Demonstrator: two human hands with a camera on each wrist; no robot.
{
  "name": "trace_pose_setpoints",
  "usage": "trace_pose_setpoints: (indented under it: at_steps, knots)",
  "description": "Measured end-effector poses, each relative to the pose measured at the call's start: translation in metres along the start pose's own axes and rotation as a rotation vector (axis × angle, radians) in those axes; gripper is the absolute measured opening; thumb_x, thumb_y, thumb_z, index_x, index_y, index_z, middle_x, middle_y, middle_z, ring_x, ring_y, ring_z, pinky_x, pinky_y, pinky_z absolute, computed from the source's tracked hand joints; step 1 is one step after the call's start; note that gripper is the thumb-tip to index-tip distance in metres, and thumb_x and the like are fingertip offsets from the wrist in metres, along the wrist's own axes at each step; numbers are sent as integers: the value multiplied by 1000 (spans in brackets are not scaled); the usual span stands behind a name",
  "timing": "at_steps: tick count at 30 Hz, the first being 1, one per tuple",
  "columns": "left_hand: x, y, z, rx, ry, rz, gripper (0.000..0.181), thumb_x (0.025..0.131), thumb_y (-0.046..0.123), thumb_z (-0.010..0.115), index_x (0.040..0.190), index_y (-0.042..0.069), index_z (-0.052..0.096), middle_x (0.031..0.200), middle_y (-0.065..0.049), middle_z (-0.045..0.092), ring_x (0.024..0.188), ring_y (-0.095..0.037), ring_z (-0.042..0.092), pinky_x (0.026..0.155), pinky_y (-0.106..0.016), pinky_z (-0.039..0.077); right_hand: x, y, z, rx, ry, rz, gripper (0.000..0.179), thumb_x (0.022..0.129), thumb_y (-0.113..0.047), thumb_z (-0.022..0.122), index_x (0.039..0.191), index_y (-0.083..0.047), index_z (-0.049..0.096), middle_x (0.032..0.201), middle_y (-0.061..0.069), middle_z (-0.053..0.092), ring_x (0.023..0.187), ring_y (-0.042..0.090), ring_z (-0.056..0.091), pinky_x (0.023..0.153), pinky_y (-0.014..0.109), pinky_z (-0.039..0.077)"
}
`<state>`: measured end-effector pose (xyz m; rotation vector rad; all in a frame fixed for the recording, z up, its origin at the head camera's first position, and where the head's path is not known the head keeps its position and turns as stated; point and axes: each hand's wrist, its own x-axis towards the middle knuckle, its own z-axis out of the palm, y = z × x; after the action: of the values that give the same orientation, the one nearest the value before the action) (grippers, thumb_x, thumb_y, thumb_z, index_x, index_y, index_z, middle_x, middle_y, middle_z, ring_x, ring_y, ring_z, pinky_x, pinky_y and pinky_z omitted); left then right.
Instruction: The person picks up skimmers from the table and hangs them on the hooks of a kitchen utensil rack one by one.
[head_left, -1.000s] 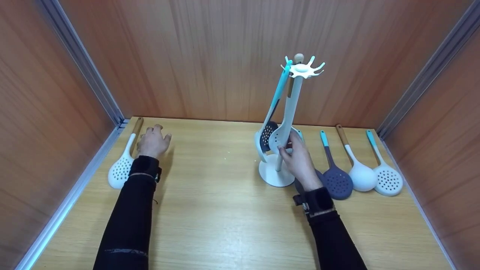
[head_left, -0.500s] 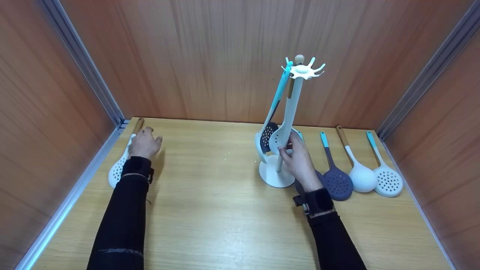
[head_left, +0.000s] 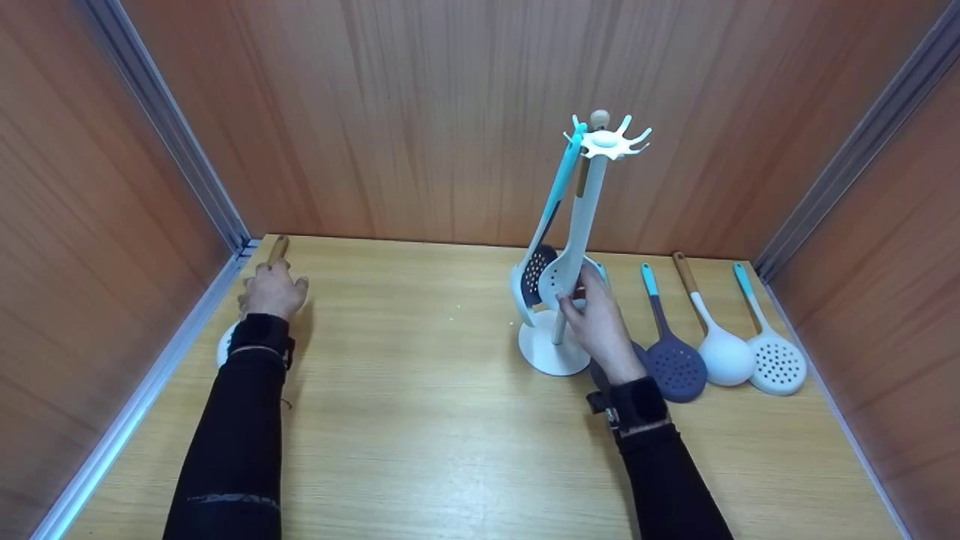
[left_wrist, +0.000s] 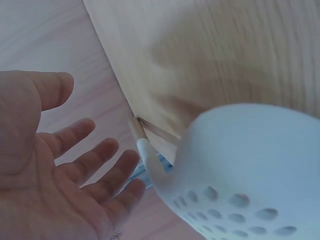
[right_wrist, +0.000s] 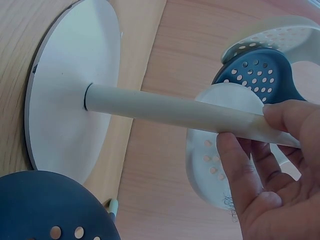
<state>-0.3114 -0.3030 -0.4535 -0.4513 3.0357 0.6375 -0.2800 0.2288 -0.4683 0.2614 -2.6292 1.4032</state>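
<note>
My left hand [head_left: 272, 292] is above a white slotted skimmer [left_wrist: 240, 150] with a wooden handle, which lies at the table's left side. In the left wrist view its fingers are spread, apart from the skimmer handle. From the head, the hand hides most of that skimmer. My right hand [head_left: 598, 319] grips the post of a white utensil stand [right_wrist: 165, 109] between thumb and fingers. Several utensils hang from the stand's hooks, among them a dark slotted skimmer [head_left: 538, 271], a white slotted one [head_left: 553, 281] and one with a turquoise handle [head_left: 562, 176].
Right of the stand lie a dark slotted turner [head_left: 677, 367], a white ladle [head_left: 725, 354] with a wooden handle, and a white skimmer [head_left: 778, 362]. Another dark utensil [head_left: 598, 375] is partly hidden by my right wrist. Wooden walls [head_left: 420, 112] enclose the table's back and sides.
My left hand has moved left and slightly down, from beside the skimmer handle to over the skimmer. My right hand and the stand stay in place.
</note>
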Motion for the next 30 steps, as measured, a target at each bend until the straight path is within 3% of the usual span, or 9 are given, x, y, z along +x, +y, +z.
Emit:
trace_pose_setpoints:
  at_steps: [7,15,30]
  knots:
    - [2,-8,-3,2,-2,-23,64,122,33,50,171,-6,44,172,-46,39,154,-73,42,120,-90,47,-1,0,0,-5,2,-1,60,118,-5,68,174,-5,48,163,24,62,140,44,72,119,61,65]
    - [4,-18,-4,-1,-1,-29,70,121,32,52,170,-15,38,165,-50,41,152,-74,43,119,-90,49,0,2,1,2,13,-47,59,115,-1,69,171,1,49,160,28,63,135,46,73,117,61,66]
    - [8,-26,1,-29,21,-46,67,119,29,53,166,-18,41,164,-50,44,155,-71,40,122,-89,48,0,0,1,3,3,-14,60,117,-4,69,173,-2,49,163,25,62,138,44,72,118,60,66]
